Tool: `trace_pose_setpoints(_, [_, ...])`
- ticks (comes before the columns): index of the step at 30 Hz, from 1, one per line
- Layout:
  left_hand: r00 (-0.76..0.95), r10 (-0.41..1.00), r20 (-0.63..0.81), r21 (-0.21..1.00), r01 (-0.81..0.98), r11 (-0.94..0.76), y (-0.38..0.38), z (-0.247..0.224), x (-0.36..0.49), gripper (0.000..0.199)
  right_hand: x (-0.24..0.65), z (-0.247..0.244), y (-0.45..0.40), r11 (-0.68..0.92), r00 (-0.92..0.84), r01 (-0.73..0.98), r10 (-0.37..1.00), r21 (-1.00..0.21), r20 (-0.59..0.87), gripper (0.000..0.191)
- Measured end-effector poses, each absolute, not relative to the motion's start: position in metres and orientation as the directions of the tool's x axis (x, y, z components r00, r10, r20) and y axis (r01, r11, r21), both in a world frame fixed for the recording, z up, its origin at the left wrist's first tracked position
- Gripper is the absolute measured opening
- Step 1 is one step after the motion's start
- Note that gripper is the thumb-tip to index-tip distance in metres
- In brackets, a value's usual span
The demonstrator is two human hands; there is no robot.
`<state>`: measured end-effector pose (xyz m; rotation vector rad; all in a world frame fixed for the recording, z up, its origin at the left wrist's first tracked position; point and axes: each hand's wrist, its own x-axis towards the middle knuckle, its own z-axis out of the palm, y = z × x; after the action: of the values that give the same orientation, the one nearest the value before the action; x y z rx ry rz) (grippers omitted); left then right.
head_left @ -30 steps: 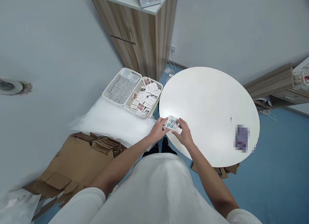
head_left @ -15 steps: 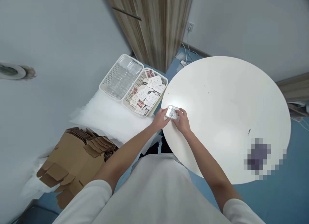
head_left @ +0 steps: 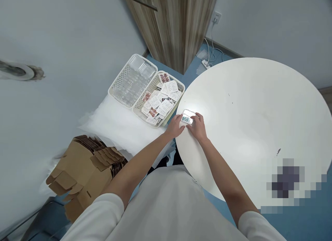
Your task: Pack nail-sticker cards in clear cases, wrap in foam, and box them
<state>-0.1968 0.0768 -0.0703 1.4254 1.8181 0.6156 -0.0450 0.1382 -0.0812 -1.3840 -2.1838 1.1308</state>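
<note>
My L hand [head_left: 175, 126] & R hand [head_left: 198, 127], fingers curled, grip opp. sides of clear case [head_left: 187, 117], just R of frame ctr, over tbl [head_left: 249, 120] edge; both equally near, long axis unclear.

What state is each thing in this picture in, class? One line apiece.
Clear case: held in both hands, greenish pieces inside
Left hand: gripping case
Right hand: gripping case
Left basket: holding clear plastic boxes
Right basket: heaped with loose cards
Cardboard: flattened, stacked
Wall socket: plug inserted
</note>
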Motion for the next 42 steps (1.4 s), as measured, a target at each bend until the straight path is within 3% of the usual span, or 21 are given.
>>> trace_pose_setpoints(11, [-0.031,0.952,-0.304,0.739,0.622,0.257,0.074,-0.065,-0.196,0.074,-0.049,-0.084,0.134,0.256,-0.454,0.663,0.885,-0.703,-0.105,0.048])
trace_pose_setpoints(17, [-0.011,0.935,-0.355,0.749,0.594,0.292,0.054,-0.055,-0.206,0.085,-0.045,-0.078,0.129,0.274,-0.47,0.644,0.879,-0.715,-0.086,0.07])
trace_pose_setpoints(23, [-0.085,0.919,-0.386,0.721,0.594,0.358,0.001,-0.032,-0.241,0.072,-0.042,-0.07,0.123,0.214,-0.43,0.632,0.896,-0.745,-0.108,0.086])
trace_pose_setpoints(26, [-0.127,0.926,-0.357,0.707,0.611,0.356,-0.025,-0.016,-0.258,0.06,-0.043,-0.064,0.114,0.211,-0.391,0.645,0.917,-0.735,-0.08,0.085])
trace_pose_setpoints(33, [-0.181,0.95,-0.254,0.764,0.565,0.312,-0.085,0.007,-0.278,0.044,-0.062,-0.032,0.067,0.334,-0.318,0.664,0.936,-0.669,0.152,0.08])
trace_pose_setpoints(37, [-0.3,0.923,-0.242,0.793,0.487,0.366,-0.119,0.006,-0.291,0.041,-0.087,-0.02,0.031,0.451,-0.427,0.633,0.882,-0.63,0.202,0.071])
trace_pose_setpoints(42, [-0.465,0.853,-0.236,0.831,0.358,0.425,-0.138,0.003,-0.303,0.04,-0.127,-0.014,-0.01,0.578,-0.613,0.57,0.772,-0.584,0.165,0.061])
